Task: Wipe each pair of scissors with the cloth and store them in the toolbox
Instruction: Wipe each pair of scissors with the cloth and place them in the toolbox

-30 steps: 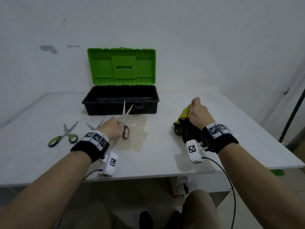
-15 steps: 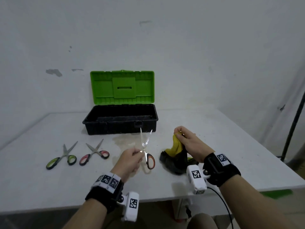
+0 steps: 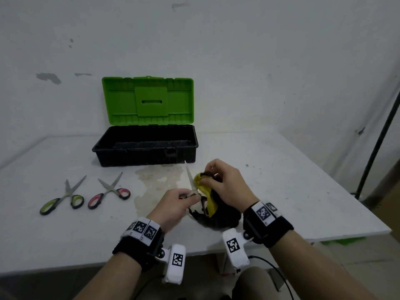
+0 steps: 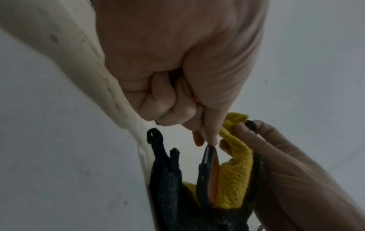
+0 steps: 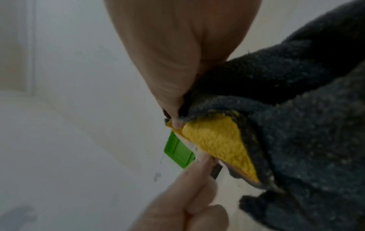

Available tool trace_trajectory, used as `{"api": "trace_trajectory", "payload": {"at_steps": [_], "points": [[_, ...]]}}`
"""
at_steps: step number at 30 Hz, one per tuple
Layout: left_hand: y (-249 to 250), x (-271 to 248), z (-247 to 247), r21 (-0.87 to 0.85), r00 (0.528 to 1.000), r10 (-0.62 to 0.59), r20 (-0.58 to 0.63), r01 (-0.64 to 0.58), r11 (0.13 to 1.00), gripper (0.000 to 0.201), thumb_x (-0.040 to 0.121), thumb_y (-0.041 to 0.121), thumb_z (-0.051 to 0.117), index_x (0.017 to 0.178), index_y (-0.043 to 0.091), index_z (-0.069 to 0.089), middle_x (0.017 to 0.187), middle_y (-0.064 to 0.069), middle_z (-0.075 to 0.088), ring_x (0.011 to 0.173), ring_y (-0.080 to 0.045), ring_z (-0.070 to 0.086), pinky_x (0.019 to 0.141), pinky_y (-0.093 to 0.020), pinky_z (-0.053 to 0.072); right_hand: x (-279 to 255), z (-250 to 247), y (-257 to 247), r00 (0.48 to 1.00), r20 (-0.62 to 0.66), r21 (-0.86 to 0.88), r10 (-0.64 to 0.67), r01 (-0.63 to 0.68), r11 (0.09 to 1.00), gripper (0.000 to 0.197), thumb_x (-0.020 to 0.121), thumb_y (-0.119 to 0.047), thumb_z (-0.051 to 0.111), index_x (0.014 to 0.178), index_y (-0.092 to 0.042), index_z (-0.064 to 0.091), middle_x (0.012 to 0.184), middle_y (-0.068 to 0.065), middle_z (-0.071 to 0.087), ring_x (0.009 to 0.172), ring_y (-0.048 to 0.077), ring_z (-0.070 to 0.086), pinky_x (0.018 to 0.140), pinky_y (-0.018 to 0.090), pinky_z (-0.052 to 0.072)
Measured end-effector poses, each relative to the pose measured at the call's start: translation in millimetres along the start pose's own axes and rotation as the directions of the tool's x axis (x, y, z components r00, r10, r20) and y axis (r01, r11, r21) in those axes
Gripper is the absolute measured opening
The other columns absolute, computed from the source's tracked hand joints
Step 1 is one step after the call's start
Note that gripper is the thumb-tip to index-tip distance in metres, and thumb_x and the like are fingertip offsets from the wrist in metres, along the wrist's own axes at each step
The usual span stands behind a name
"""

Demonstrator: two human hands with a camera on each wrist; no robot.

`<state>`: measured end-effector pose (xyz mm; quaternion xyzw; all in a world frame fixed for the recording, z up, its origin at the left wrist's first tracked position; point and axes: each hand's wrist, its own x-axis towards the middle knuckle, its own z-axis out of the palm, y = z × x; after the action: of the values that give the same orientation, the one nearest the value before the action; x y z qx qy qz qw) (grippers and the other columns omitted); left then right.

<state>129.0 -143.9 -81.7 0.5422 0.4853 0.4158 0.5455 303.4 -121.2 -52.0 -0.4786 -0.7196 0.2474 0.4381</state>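
Note:
My left hand point(image 3: 179, 202) grips the orange-handled scissors point(image 3: 191, 180) at the pivot, one blade pointing up and away. The orange handle point(image 4: 210, 179) hangs down against the cloth. My right hand point(image 3: 225, 185) pinches the yellow and dark grey cloth point(image 3: 207, 198) and folds it over the other blade, right beside my left fingers. The cloth point(image 5: 217, 145) fills the right wrist view; my right thumb point(image 5: 173, 118) pinches its edge. Green-handled scissors point(image 3: 62, 197) and pink-handled scissors point(image 3: 109, 191) lie spread on the table at the left. The black toolbox point(image 3: 145, 158) stands behind with its green lid point(image 3: 149, 100) up.
The white table point(image 3: 281, 191) has a brownish stain point(image 3: 155, 182) in front of the toolbox. Its front edge runs just below my wrists. A dark pole point(image 3: 376, 148) leans at the right. A wall stands close behind the toolbox.
My left hand has brought the orange-handled scissors right and toward me, up to the cloth. My right hand has lifted the cloth and folded it over a blade.

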Motion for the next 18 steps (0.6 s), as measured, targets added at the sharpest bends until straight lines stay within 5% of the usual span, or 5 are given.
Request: {"api": "trace_trajectory", "payload": {"at_steps": [8,11,15,18], "points": [[-5.7,4.2,2.5,0.022,1.000,-0.010,-0.009,0.011,1.000,0.015,0.091,0.013,0.072,0.086,0.000,0.070,0.056,0.002,0.045,0.037,-0.001,0.037,0.040,-0.013,0.029,-6.6,10.0,9.0,0.978,-0.098,-0.354,-0.186,0.141,0.924,0.012,0.089,-0.020,0.065,0.099,-0.023,0.060,0.094,-0.007,0.054,0.079,0.010,0.054,0.070,0.029,0.050],[-5.5,4.8,4.3,0.035,1.000,0.000,-0.005,0.001,0.999,0.013,0.091,0.014,0.072,0.086,0.001,0.071,0.054,0.004,0.046,0.037,-0.001,0.038,0.039,-0.012,0.029,-13.4,10.1,11.6,0.972,-0.085,-0.407,-0.221,0.169,0.898,0.010,0.093,-0.023,0.062,0.094,-0.018,0.071,0.103,-0.004,0.056,0.078,0.015,0.058,0.068,0.035,0.053],[-7.7,8.2,3.9,0.081,1.000,0.003,0.002,-0.003,0.997,0.015,0.090,0.020,0.074,0.080,0.010,0.071,0.060,0.002,0.041,0.041,-0.002,0.035,0.042,-0.014,0.027,-22.3,8.0,13.1,0.973,-0.007,-0.462,-0.229,0.200,0.864,0.024,0.087,-0.033,0.069,0.105,-0.017,0.070,0.116,0.000,0.053,0.081,0.016,0.059,0.070,0.030,0.053],[-9.7,8.5,4.7,0.118,1.000,-0.004,0.001,0.004,0.993,0.012,0.089,0.021,0.075,0.086,0.010,0.074,0.058,0.005,0.044,0.039,0.000,0.038,0.042,-0.015,0.029,-25.0,5.9,14.3,0.976,-0.014,-0.419,-0.216,0.190,0.888,0.019,0.092,-0.025,0.065,0.107,-0.015,0.070,0.110,0.001,0.058,0.085,0.018,0.061,0.075,0.036,0.054]]}}
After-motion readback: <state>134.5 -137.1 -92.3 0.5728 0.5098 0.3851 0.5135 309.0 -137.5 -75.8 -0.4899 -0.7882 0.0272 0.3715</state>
